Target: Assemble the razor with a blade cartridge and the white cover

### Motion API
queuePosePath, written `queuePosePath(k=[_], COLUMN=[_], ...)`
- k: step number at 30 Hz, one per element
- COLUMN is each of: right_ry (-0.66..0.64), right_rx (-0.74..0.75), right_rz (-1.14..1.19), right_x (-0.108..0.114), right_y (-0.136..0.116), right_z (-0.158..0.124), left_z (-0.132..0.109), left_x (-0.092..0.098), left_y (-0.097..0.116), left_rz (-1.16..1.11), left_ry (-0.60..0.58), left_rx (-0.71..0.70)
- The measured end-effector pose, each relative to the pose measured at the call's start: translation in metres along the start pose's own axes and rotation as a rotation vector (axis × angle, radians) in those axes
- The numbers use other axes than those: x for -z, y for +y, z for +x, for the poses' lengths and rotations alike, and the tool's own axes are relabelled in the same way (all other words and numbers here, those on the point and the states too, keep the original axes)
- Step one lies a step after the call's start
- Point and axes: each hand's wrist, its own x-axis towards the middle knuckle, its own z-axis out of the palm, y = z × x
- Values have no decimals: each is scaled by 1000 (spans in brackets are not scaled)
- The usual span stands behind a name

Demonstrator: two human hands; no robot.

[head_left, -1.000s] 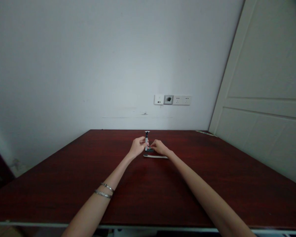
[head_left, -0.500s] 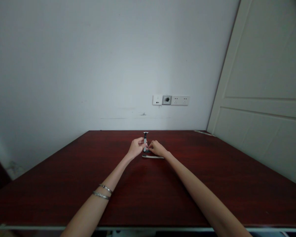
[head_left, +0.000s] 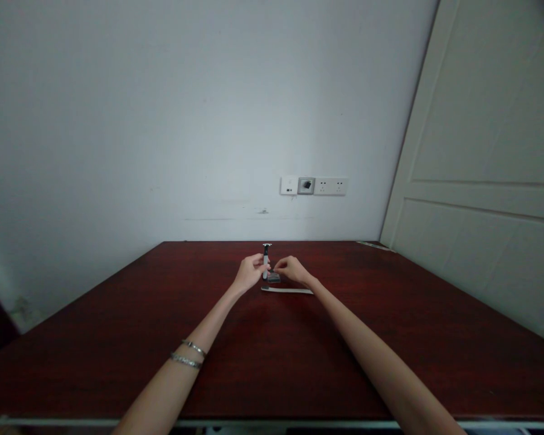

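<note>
My left hand (head_left: 250, 273) is closed around the light grey handle of a small T-shaped razor (head_left: 266, 257). The razor stands upright, with its black neck and pale crosspiece at the top. Just right of its lower end lies a small dark, partly clear case (head_left: 274, 278) on the table. Over that case, my right hand (head_left: 292, 269) has its thumb and fingertips pinched together. Whatever is between those fingertips is too small to make out. A long thin whitish strip (head_left: 288, 290) with a grey left end lies nearer to me, its right end close to my right wrist.
The dark red wooden table (head_left: 208, 362) reaches back to a white wall with sockets (head_left: 330, 186). A pale panelled door (head_left: 489, 151) leans in along the right side. A thin flat strip (head_left: 375, 245) lies at the far right table edge.
My right hand has lifted slightly and shifted right, showing more of the small case and of the whitish strip. My left hand keeps the razor upright in nearly the same place.
</note>
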Motion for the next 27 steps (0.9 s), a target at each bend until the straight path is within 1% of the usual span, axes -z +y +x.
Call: queuePosePath(k=[6,9,15,21,27], right_ry=[78,97,87,132,150], right_rx=[47,40,71,120,118], right_rz=[167,208,220,220,223], right_x=[34,42,36,31,26], right_y=[-16,-25,-32,-35,-42], right_z=[-14,-26,-41,-44,-47], left_z=[1,1,-1,0,-1], left_x=[1,0,-3,-5,-4], left_y=[2,4,1,-5,-2], left_rz=[9,6,-2,11,26], left_ry=[35,39,-12,-54,-57], left_rx=[-7,-5,9,5,3])
